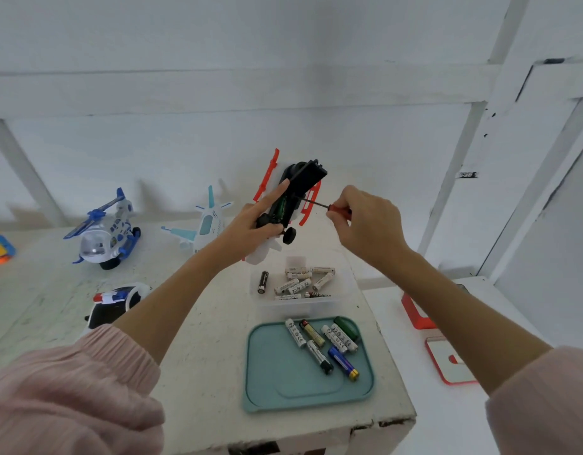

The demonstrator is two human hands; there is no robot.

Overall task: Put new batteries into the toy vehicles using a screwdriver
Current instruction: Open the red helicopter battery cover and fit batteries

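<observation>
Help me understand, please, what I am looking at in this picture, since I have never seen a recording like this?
There is no machine here: a person wears a camera on the head, so the single picture looks forward and down at their own two arms. The left hand holds a red and white toy helicopter upside down, its battery bay open with a green battery inside. The right hand pinches a small red-handled screwdriver in its grip, tip at the toy. On the white table lie a teal tray of loose batteries, a clear box of more batteries, a blue helicopter, a pale blue plane and a police car.
</observation>
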